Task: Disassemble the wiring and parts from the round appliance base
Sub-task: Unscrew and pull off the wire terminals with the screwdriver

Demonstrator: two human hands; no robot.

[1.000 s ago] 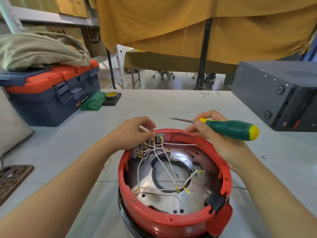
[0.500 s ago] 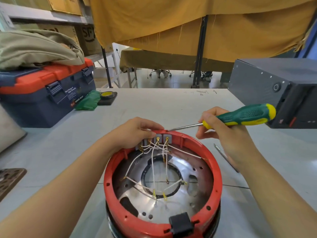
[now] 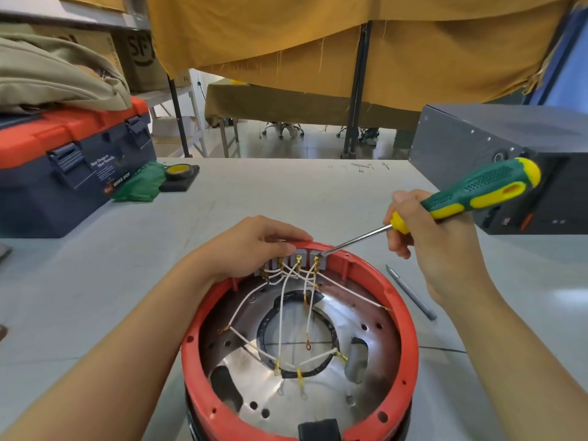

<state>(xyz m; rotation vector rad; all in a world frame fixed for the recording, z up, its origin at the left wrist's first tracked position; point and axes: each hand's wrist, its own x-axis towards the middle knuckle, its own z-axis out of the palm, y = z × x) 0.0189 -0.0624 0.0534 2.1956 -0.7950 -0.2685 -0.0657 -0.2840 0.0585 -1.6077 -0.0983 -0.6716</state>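
Right hand (image 3: 445, 249) is wrapped round the screwdriver (image 3: 471, 195), its tip set at a terminal (image 3: 316, 261) on the red base (image 3: 410, 338) on the table; left hand (image 3: 254, 246) grips the far rim. A slip could tear the white wires (image 3: 281, 300).

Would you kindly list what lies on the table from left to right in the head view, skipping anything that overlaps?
Toolbox → green cloth → tape roll → left hand → right hand holding the screwdriver → grey metal box.
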